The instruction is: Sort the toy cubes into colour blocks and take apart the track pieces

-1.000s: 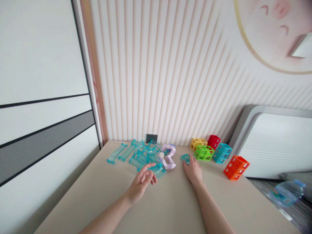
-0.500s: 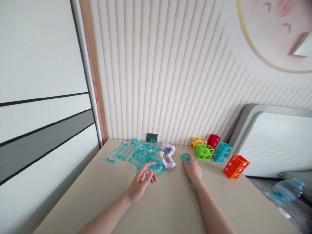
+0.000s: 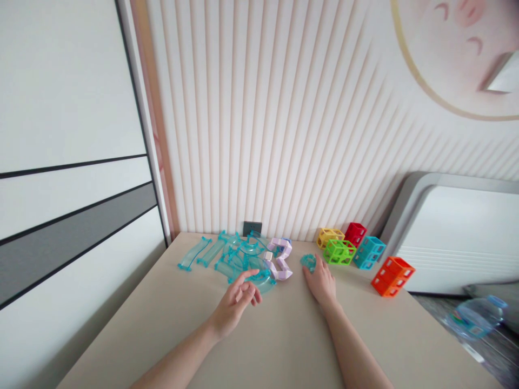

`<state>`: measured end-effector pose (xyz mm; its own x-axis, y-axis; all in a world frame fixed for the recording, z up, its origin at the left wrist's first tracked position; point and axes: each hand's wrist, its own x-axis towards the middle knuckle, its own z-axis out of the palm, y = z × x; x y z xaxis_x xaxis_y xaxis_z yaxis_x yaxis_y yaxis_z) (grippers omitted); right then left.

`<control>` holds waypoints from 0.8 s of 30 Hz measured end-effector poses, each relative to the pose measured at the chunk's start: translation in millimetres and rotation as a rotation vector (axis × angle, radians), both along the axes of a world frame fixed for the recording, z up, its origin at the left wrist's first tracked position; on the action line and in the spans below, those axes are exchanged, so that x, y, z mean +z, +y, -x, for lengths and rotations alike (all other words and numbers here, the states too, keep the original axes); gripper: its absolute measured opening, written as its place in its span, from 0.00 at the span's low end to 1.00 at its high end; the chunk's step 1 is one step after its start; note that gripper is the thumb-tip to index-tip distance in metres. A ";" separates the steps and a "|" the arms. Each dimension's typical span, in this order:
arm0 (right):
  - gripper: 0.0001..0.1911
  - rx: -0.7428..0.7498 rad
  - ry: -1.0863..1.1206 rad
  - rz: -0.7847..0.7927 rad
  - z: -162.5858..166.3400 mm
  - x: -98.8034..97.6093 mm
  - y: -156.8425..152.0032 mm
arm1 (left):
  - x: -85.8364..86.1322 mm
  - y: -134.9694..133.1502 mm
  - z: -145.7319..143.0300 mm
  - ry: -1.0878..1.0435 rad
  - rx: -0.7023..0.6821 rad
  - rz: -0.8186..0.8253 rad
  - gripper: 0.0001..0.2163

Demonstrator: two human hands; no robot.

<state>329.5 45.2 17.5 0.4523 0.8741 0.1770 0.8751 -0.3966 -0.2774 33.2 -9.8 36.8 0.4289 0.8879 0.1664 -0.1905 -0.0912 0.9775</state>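
From the head camera, my left hand point(image 3: 234, 301) hung just over the beige tabletop point(image 3: 284, 346), fingers loosely curled with the forefinger stretched out, its tip at the near edge of a curved, clear turquoise plastic track piece point(image 3: 259, 278); it had hold of nothing. My right hand point(image 3: 322, 282) lay flat on the table, fingers spread and relaxed, gripping nothing, with the fingertips touching or just short of a small turquoise plastic connector piece point(image 3: 308, 262) (I could not tell whether there was real contact). Behind the curved piece lay a loose heap of more clear turquoise track sections point(image 3: 227, 253), two straight ones off to the left, none visibly joined into a run. Between my hands sat a folded lilac-and-white plastic twist puzzle point(image 3: 279, 259). To the right stood open plastic frame cubes: a yellow one point(image 3: 329, 236), a red one point(image 3: 356, 233), a green one point(image 3: 339, 252), a teal double block point(image 3: 368, 253) and an orange double block point(image 3: 392, 277), all apart from my hands. As I judged it, little was done: the parts lay unsorted and unassembled, and nothing had been lifted.
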 end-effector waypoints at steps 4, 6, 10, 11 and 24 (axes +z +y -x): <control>0.32 -0.034 -0.015 -0.005 1.3 2.6 -1.3 | 0.4 0.1 0.4 0.001 -0.005 0.003 0.28; 0.33 -0.047 -0.024 -0.006 1.3 3.3 -1.9 | 0.9 0.1 0.3 -0.004 -0.007 0.010 0.28; 0.32 -0.060 -0.031 0.006 0.3 3.7 -2.5 | 1.2 -0.3 0.0 -0.012 -0.012 0.014 0.28; 0.32 -0.061 -0.031 0.010 -0.1 3.7 -2.5 | 1.2 -0.5 -0.1 -0.010 -0.013 0.013 0.28; 0.31 -0.066 -0.037 0.032 -1.3 3.7 -1.5 | -2.6 0.9 0.5 0.007 -0.022 -0.005 0.27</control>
